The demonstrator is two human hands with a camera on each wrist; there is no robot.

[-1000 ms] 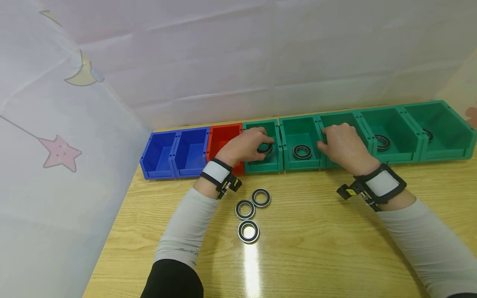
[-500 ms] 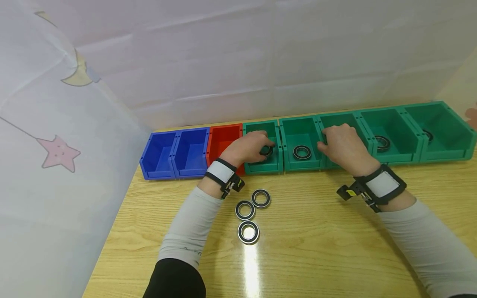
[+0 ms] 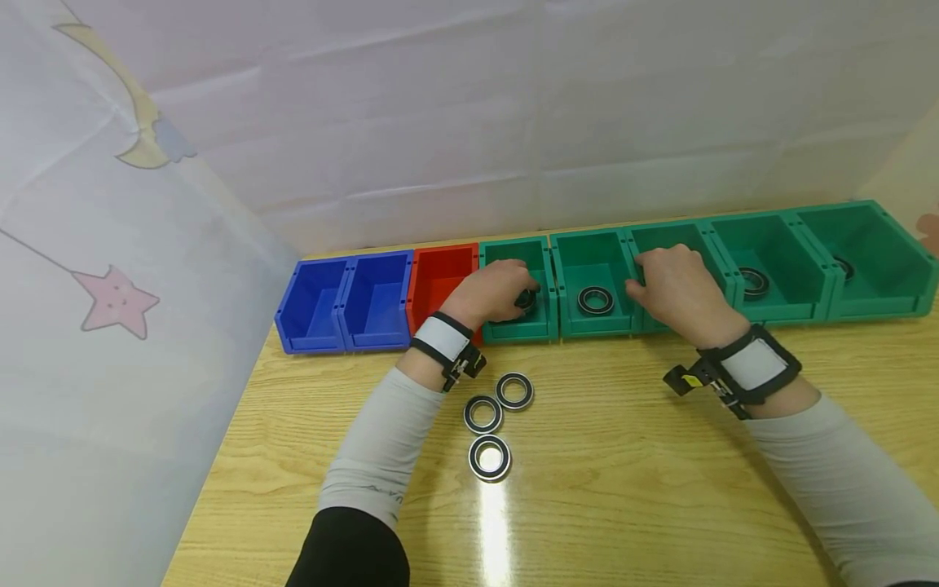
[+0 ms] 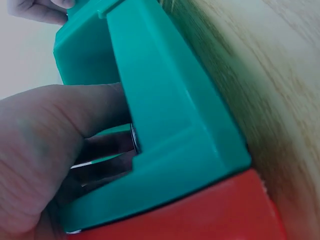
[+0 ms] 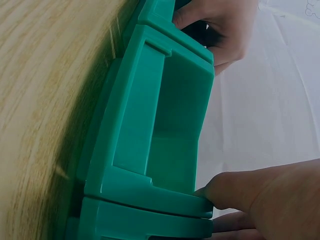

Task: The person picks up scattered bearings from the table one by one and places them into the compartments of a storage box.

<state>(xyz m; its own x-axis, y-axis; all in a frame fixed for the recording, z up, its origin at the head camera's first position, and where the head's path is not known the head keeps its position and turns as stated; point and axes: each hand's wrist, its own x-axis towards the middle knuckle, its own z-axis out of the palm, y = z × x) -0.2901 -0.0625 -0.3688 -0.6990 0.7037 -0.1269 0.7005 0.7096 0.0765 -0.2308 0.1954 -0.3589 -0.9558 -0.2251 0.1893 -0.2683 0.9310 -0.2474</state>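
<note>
My left hand (image 3: pixel 495 292) reaches down into the leftmost green bin (image 3: pixel 519 330) and holds a bearing (image 3: pixel 525 301), a black ring with a metal rim. In the left wrist view only a thin edge of this bearing (image 4: pixel 134 137) shows behind the bin's front wall, by the fingers. Further right, my right hand (image 3: pixel 678 285) grips the wall between the second and third green bins, thumb on the second bin's side. Its fingers dip toward the third bin and their tips are hidden. Another bearing (image 3: pixel 595 300) lies flat in the second green bin (image 3: pixel 596 324).
Three bearings (image 3: pixel 489 456) lie on the wooden table (image 3: pixel 587 489) in front of the bins. A red bin (image 3: pixel 443 269) and two blue bins (image 3: pixel 377 302) continue the row leftward. Two more green bins (image 3: pixel 785 311) at the right each hold a bearing (image 3: pixel 753 281). A pale cloth hangs behind.
My left hand has shifted slightly right and lower into the leftmost green bin with the bearing, and the forearm has followed. My right hand has stayed in place.
</note>
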